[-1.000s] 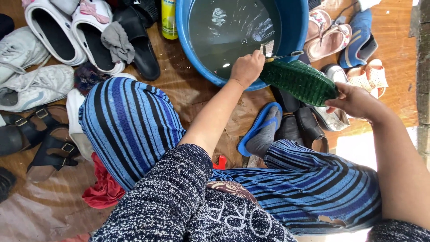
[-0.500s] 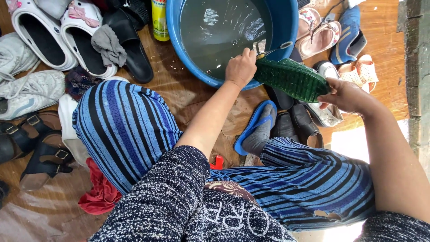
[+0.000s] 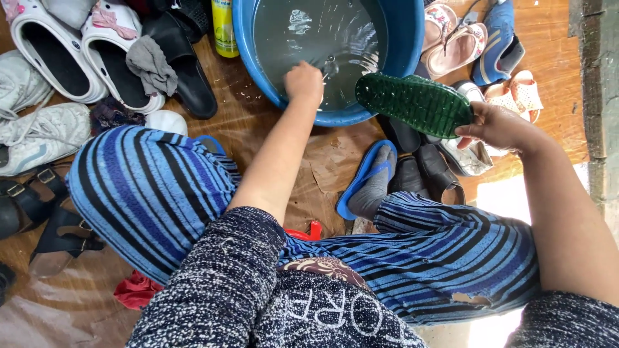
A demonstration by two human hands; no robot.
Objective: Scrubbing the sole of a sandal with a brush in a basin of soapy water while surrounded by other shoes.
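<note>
Two hands were recorded at work over a blue wash basin (image 3: pixel 400 71) of grey water on the floor. Right hand (image 3: pixel 500 127): grip clamped on one end of a dark green rubber sandal (image 3: pixel 414 103), held sole-up, level, just over the basin's near rim. Sandal: oval, ribbed tread, glossy and wet; judged light, bendy and slippery, best taken by the heel end or along the edges. Left hand (image 3: pixel 304 82): knuckles bunched at the water's surface inside the basin; whether it grasped anything could not be told. Nearby: white clogs (image 3: pixel 77 55), yellow bottle (image 3: pixel 224 27), pink sandals (image 3: pixel 451 45), blue flip-flop (image 3: pixel 351 193).
</note>
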